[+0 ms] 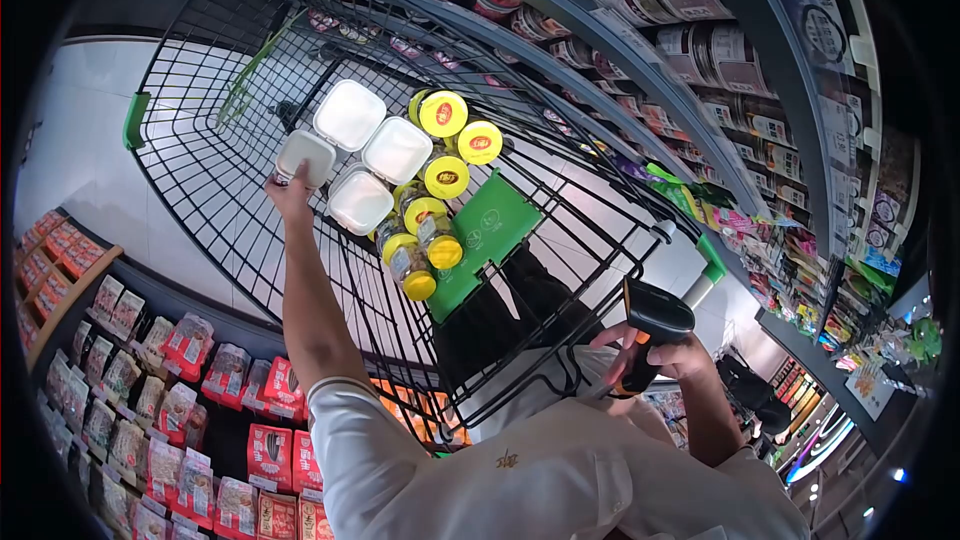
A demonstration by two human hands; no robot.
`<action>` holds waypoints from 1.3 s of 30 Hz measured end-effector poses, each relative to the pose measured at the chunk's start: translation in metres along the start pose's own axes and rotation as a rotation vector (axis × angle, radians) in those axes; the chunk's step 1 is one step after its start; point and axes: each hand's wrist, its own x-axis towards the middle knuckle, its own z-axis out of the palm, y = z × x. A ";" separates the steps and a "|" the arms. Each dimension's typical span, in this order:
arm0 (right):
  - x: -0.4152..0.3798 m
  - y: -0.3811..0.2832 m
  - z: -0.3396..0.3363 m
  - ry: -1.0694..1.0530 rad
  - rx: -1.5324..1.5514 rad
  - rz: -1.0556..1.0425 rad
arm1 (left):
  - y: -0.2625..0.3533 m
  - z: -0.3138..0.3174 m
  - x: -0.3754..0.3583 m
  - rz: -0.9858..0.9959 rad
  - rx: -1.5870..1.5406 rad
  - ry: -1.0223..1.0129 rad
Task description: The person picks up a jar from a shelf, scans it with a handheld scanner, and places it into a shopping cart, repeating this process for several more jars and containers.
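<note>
My left hand (290, 192) reaches into the shopping cart (205, 225) and grips a white-lidded square container (306, 157) at its near edge, thumb on the lid. Beside it in the cart stand more white-lidded containers (349, 114), close together. Several yellow-lidded jars (446, 177) are to their right, some upright and a few tilted with their sides showing. My right hand (675, 360) is wrapped round the handle of a black barcode scanner (657, 309), near the cart's handle end. A green panel (490, 230) lies between the jars and my body.
Shelves with tubs and jars (690, 55) run along the right side of the cart. At lower left is a rack of red and clear food packets (190, 345). The cart's wire rim has green corner pieces (137, 120). A dark-clothed person (752, 395) is at far right.
</note>
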 end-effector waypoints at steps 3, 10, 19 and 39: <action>0.000 0.001 -0.003 -0.016 0.005 0.002 | -0.001 0.000 0.011 -0.053 -0.072 -0.103; 0.002 -0.002 -0.004 -0.029 -0.014 0.001 | -0.015 -0.007 0.012 -0.222 -0.225 -0.236; 0.002 -0.005 -0.003 -0.041 -0.007 0.022 | -0.027 -0.014 0.007 -0.270 -0.246 -0.165; -0.023 0.003 -0.002 -0.045 -0.084 0.082 | 0.315 0.188 -0.457 1.270 0.136 -0.498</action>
